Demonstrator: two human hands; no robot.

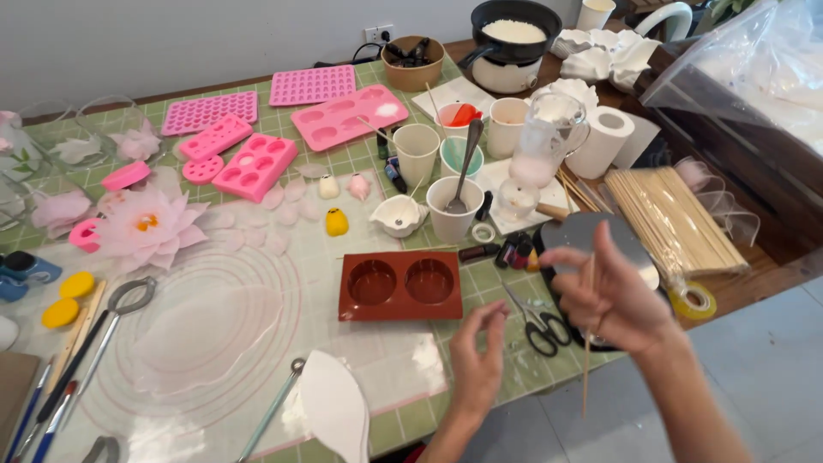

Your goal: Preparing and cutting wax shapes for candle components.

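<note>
Holding a thin wooden skewer [588,343] pinched in our right hand [610,296] past the table's near edge, with our left hand [477,360] half-curled and empty just beside the brown two-cavity mould [399,285], we risk snapping it or knocking the scissors [536,321].

Thin wooden skewer [588,343], held upright; pale, slightly motion-blurred.

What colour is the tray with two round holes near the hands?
The rectangular silicone mould with two round cavities is reddish-brown, a brick colour. The head view shows it clearly.
</note>
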